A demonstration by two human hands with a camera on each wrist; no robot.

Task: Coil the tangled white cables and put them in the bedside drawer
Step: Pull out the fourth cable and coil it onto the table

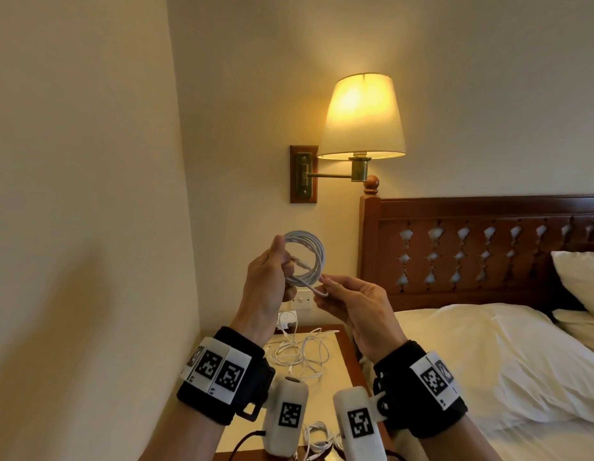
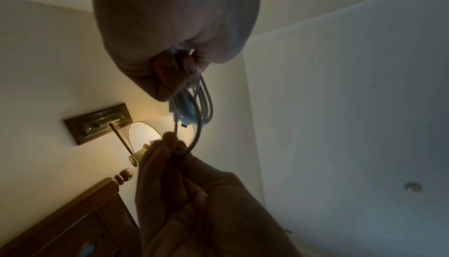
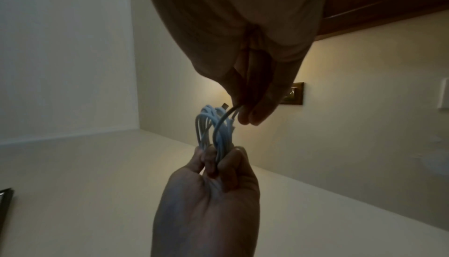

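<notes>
A white cable coil (image 1: pixel 310 251) hangs in the air in front of the wall, wound in several loops. My left hand (image 1: pixel 284 261) grips its left side, thumb up over the loops. My right hand (image 1: pixel 324 291) pinches the loose end of the cable, which bends in a small loop just below the coil. In the left wrist view the coil (image 2: pixel 194 105) runs from my left hand down to the right hand (image 2: pixel 175 145). In the right wrist view the coil (image 3: pixel 213 126) shows a plug tip near my right fingers (image 3: pixel 248 119). More tangled white cables (image 1: pixel 299 356) lie on the bedside table (image 1: pixel 337 364). The drawer is out of sight.
A lit wall lamp (image 1: pixel 362 118) hangs above the table. The wooden headboard (image 1: pixel 472 247) and the bed (image 1: pixel 488 361) with a pillow (image 1: pixel 582 277) are to the right. A white plug (image 1: pixel 285 319) sits at the wall socket. Another cable bunch (image 1: pixel 319 437) lies near the table's front.
</notes>
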